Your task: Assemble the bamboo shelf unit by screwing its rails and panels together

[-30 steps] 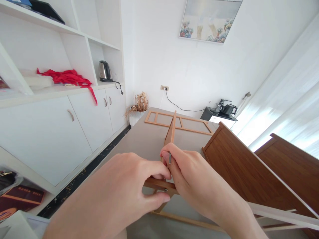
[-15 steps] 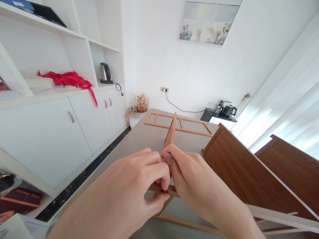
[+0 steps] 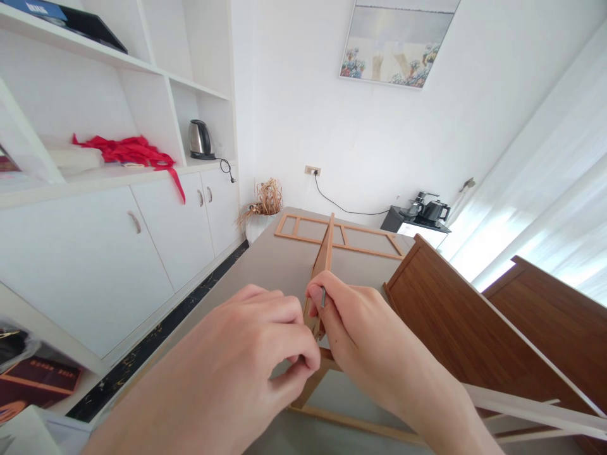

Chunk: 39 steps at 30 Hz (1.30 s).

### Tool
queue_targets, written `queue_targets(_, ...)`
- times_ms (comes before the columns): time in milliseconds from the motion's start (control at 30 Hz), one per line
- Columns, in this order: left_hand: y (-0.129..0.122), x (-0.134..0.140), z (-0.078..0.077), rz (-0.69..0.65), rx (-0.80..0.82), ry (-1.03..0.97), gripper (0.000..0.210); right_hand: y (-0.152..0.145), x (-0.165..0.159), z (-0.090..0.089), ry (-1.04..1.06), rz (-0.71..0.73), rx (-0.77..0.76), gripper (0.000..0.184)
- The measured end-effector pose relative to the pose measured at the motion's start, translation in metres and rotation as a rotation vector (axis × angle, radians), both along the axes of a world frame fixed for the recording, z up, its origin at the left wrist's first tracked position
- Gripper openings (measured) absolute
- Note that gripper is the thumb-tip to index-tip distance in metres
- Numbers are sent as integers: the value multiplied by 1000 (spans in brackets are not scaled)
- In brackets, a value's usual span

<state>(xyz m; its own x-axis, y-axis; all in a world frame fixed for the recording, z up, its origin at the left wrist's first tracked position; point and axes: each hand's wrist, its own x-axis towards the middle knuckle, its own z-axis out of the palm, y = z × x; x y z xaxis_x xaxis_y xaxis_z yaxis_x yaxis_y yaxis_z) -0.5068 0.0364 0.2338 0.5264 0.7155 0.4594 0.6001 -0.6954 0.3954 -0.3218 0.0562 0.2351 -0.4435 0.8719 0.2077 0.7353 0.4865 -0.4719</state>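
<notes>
The right hand (image 3: 367,322) wraps its fingers around a slim grey metal rod (image 3: 323,297), beside a narrow wooden panel (image 3: 324,253) on edge above the smooth worktop (image 3: 265,268). The left hand (image 3: 251,344) curls near a slatted wooden frame (image 3: 360,424), fingertips pinched together, any contents hidden.

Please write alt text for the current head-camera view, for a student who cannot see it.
A person's right hand grips a short metal rod by an upright wooden piece over a grey table, the left hand curled close by. Behind lies a flat wooden frame; two brown panels are at right.
</notes>
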Motion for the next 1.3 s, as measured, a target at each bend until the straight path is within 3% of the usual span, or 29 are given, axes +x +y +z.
queue_targets(233,-1,1,-11,21,14,-53,24,1,0,0,2,-2,8,19)
queue_targets(467,2,-1,-2,9,-40,35,24,1,0,1,-10,-1,14,20)
queue_targets(933,-13,-3,-12,129,114,62,19,1,0,-1,-33,-17,42,19)
queue_targets(1033,-21,-2,-13,223,54,15,8,1,0,-1,-37,-9,50,19)
queue_targets(1133,-25,-3,-11,264,-51,-17,21,2,2,-3,-24,14,75,19)
queue_targets(1200,-23,-4,-9,237,-122,-48,26,3,2,-4,-18,19,93,19)
queue_targets(1300,-17,-4,-7,123,-264,-82,16,5,2,-4,-42,-19,116,19)
